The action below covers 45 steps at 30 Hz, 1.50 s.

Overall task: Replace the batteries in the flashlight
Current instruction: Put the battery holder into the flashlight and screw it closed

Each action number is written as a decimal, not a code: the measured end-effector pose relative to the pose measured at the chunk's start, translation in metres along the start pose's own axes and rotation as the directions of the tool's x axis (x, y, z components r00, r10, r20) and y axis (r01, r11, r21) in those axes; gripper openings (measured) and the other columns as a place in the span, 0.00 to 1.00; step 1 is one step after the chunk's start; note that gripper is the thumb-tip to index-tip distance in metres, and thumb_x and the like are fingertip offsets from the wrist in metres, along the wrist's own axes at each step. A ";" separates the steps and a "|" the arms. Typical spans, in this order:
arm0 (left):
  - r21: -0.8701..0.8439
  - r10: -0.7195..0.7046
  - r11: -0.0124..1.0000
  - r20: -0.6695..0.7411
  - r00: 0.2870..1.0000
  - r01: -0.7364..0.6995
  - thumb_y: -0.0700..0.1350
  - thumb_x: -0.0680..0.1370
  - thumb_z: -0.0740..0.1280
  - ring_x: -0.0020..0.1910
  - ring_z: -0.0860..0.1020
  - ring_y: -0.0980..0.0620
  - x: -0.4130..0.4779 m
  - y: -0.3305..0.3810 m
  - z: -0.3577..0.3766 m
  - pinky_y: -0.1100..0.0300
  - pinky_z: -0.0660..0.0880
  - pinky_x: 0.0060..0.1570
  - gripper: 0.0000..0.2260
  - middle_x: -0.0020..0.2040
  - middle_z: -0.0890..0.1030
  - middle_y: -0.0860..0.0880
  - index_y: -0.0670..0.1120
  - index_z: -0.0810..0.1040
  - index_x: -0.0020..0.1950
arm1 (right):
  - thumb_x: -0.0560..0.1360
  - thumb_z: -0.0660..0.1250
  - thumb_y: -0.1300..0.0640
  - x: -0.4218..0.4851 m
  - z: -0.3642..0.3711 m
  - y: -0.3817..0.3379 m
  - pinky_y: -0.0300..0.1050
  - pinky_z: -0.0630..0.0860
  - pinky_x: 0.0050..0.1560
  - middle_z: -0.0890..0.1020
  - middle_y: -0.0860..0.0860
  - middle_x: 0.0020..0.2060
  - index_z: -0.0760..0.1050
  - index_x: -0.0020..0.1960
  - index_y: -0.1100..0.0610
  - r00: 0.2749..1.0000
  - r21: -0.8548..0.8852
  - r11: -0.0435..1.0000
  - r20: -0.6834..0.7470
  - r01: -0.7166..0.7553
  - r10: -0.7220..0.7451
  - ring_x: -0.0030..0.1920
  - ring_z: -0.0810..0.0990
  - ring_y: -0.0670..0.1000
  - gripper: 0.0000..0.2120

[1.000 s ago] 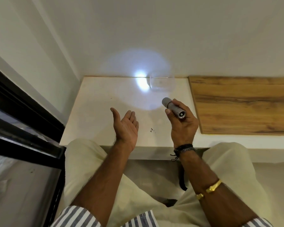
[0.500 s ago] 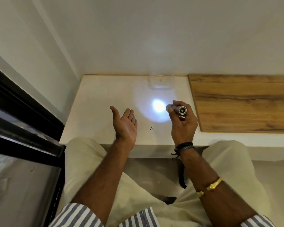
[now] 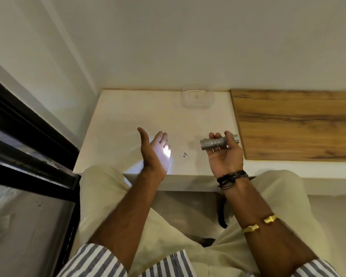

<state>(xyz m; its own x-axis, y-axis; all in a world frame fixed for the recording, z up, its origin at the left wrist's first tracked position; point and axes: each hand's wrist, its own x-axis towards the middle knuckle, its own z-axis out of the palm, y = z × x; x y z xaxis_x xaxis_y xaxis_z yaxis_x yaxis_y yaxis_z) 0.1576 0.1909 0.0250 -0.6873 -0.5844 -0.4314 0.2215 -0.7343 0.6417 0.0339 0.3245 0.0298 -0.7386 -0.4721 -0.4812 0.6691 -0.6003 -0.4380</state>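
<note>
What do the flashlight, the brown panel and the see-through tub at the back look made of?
Flashlight: likely metal, perhaps aluminium; matte silver-grey, with machined rings. Panel: wood or wood-look laminate; brown grain streaks, flat and smooth. Tub: probably clear plastic; the white top shows through, its rim glints.

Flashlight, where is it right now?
Head view, right of centre: the flashlight lies sideways in the right hand, above the white counter, just left of the wooden panel.

White wall (image 3: 188, 47) at twelve o'clock; white ledge (image 3: 118, 120) at centre, abutting a wood-grain panel (image 3: 298, 124) at three o'clock; black window frame (image 3: 28, 136) at nine o'clock.
</note>
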 end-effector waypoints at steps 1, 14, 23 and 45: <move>0.012 -0.023 1.000 0.015 1.000 0.023 0.77 0.74 0.47 0.81 0.50 0.46 -0.001 -0.001 0.001 0.49 0.45 0.80 0.47 0.82 0.54 0.44 0.43 0.52 0.81 | 0.82 0.63 0.58 0.000 0.001 0.000 0.60 0.72 0.69 0.78 0.54 0.39 0.73 0.48 0.55 0.999 0.048 0.998 -0.001 -0.036 0.036 0.45 0.81 0.56 0.04; 0.064 -0.127 0.990 0.078 0.989 0.122 0.78 0.73 0.49 0.81 0.49 0.46 -0.007 -0.013 0.005 0.48 0.44 0.79 0.47 0.82 0.55 0.45 0.45 0.53 0.81 | 0.68 0.61 0.47 -0.011 0.005 0.005 0.53 0.71 0.54 0.73 0.53 0.35 0.72 0.40 0.57 0.961 0.121 0.984 0.258 -0.131 0.096 0.39 0.75 0.55 0.13; 0.116 -0.075 0.991 0.054 0.996 0.068 0.75 0.76 0.44 0.81 0.53 0.43 -0.006 -0.018 0.007 0.47 0.49 0.79 0.44 0.82 0.55 0.44 0.45 0.53 0.81 | 0.65 0.60 0.51 -0.010 0.004 0.006 0.50 0.73 0.50 0.71 0.54 0.32 0.71 0.36 0.58 0.974 0.157 0.979 0.208 -0.127 0.093 0.35 0.73 0.55 0.10; 0.761 0.345 0.548 0.172 0.923 -0.347 0.45 0.79 0.70 0.61 0.81 0.54 -0.006 -0.018 0.007 0.60 0.78 0.62 0.16 0.63 0.83 0.47 0.43 0.79 0.66 | 0.77 0.70 0.68 -0.006 0.000 0.032 0.45 0.82 0.54 0.82 0.55 0.54 0.79 0.62 0.56 0.957 -0.787 0.551 0.274 0.278 -0.093 0.56 0.83 0.53 0.16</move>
<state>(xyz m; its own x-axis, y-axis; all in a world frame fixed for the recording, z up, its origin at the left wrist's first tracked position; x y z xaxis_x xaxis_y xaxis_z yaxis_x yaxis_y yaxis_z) 0.1524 0.2102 0.0203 -0.6765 -0.7334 -0.0673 -0.1661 0.0629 0.9841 0.0600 0.3082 0.0181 -0.7915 -0.5730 -0.2125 0.2278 0.0460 -0.9726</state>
